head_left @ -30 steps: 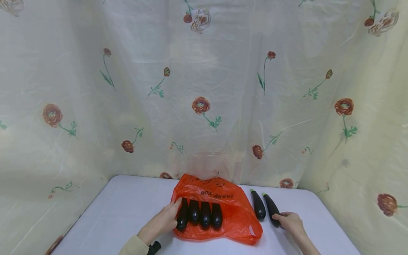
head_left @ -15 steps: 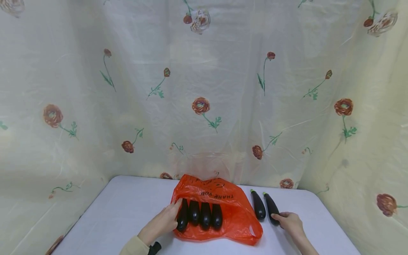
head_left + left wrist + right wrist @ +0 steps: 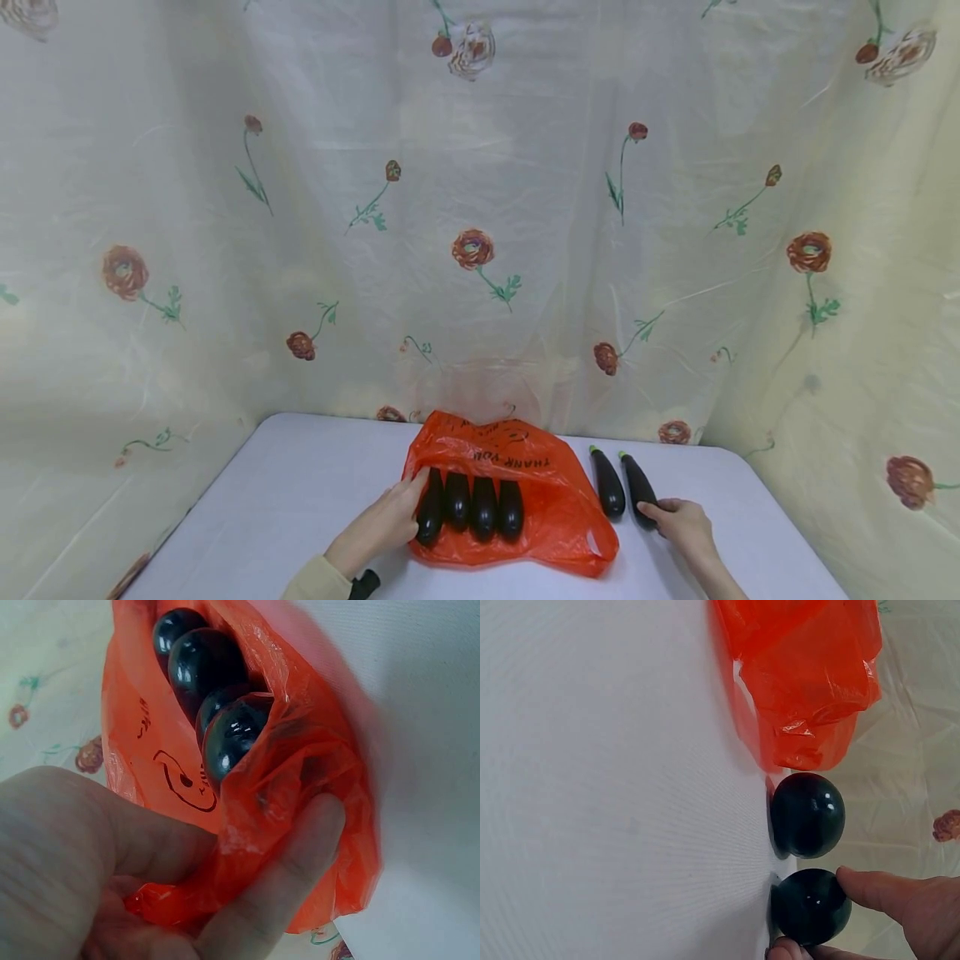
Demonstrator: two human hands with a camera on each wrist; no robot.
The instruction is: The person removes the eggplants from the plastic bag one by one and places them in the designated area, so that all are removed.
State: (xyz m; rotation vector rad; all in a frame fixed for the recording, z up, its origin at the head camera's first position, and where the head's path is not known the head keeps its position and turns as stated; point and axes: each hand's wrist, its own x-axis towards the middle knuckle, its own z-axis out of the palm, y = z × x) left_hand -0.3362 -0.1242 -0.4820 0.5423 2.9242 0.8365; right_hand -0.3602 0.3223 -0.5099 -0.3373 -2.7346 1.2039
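Observation:
A red plastic bag (image 3: 558, 521) with dark print lies on the table, its mouth facing me. Several dark eggplants (image 3: 483, 508) lie side by side in it, blunt ends toward me. My left hand (image 3: 384, 521) grips the left side of the bag's mouth; in the left wrist view the thin plastic (image 3: 262, 817) is bunched between thumb and fingers. To the right of the bag, my right hand (image 3: 684, 523) pinches the near end of an eggplant (image 3: 636, 483) lying on the table, thumb on one side and fingers on the other. Another eggplant (image 3: 609, 487) lies between it and the bag.
The white table (image 3: 285, 483) has rounded far corners. A flower-patterned curtain (image 3: 525, 292) hangs behind it and along both sides. A dark strap piece (image 3: 365, 583) shows by the left wrist.
The near end of the pinched eggplant has shifted very slightly away and to the left with my right hand. My left hand and the bag have stayed put.

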